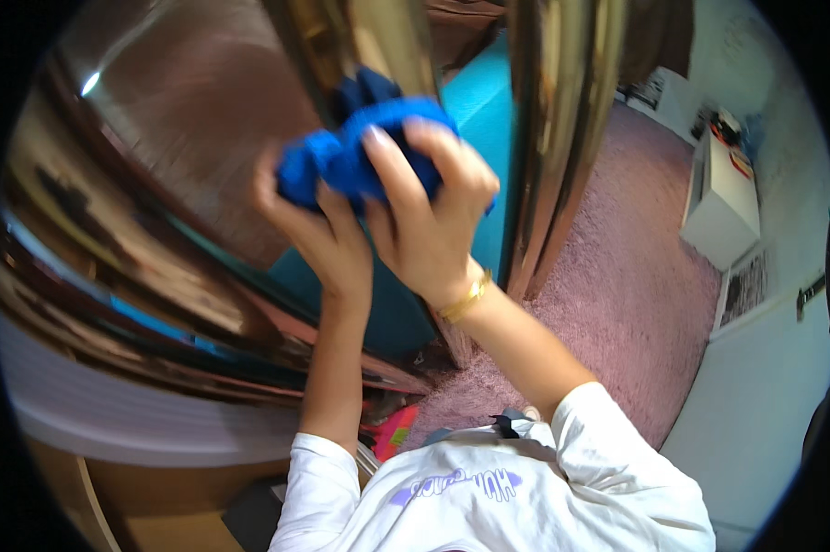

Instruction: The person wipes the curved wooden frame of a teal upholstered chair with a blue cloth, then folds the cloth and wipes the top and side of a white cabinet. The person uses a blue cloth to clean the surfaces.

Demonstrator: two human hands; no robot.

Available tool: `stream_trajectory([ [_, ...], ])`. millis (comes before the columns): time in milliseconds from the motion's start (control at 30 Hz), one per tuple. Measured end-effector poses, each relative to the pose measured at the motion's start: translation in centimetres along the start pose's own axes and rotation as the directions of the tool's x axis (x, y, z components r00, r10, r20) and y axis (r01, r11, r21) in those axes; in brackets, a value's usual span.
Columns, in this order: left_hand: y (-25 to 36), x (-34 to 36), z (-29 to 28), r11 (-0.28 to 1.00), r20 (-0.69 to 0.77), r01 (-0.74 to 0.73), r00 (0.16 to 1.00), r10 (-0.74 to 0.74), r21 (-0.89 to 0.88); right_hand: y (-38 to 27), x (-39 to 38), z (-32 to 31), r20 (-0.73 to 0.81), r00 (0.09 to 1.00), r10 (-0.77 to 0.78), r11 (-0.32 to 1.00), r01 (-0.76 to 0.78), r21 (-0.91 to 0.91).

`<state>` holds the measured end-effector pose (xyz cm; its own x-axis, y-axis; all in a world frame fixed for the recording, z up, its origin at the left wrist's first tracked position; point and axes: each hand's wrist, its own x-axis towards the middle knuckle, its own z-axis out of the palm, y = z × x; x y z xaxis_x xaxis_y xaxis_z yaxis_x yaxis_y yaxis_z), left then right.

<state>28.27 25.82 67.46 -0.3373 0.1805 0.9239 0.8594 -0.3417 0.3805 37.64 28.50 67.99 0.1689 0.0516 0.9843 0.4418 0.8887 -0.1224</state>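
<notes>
A crumpled blue cloth [398,112] is bunched up between my two hands, against a glossy gold-brown frame [392,46]. My left hand [321,244] grips the cloth's left end, thumb and fingers curled around it. On its right part press the bent fingers of my right hand [438,207], slightly blurred; a gold bracelet [468,296] circles that wrist. The cloth hides the spot it touches. Left of my hands is a shiny reddish-brown panel [213,120] set within the curved frame. A turquoise surface [484,101] shows to the right of the cloth.
Shaggy pink carpet [608,276] covers the floor at the right. A white cabinet [723,207] with small items on top stands by the wall, near a white door [765,396]. At the lower left are a pale curved edge [157,414] and a wooden shelf [171,497].
</notes>
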Motion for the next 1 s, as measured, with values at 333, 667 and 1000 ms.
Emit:
stream_trajectory([
  [333, 0.5, -2.5, 3.4, 0.986, 0.167, -0.039, 0.984, 0.066, -0.162, 4.5, -4.1, 0.9, -0.01, 0.998, 0.065, 0.978, -0.062, 0.2],
  [667, -3.0, -12.4, 3.3, 0.882, 0.395, -0.412, 0.867, 0.304, 0.227, 5.3, -10.9, -1.6, 0.366, 0.584, 0.725, 0.484, -0.81, 0.332],
  [1000, 1.6, -3.2, 5.5, 0.858, 0.208, -0.398, 0.915, 0.346, 0.324, 7.5, -0.5, 1.7, 0.277, 0.799, 0.534, 0.525, -0.57, 0.633],
])
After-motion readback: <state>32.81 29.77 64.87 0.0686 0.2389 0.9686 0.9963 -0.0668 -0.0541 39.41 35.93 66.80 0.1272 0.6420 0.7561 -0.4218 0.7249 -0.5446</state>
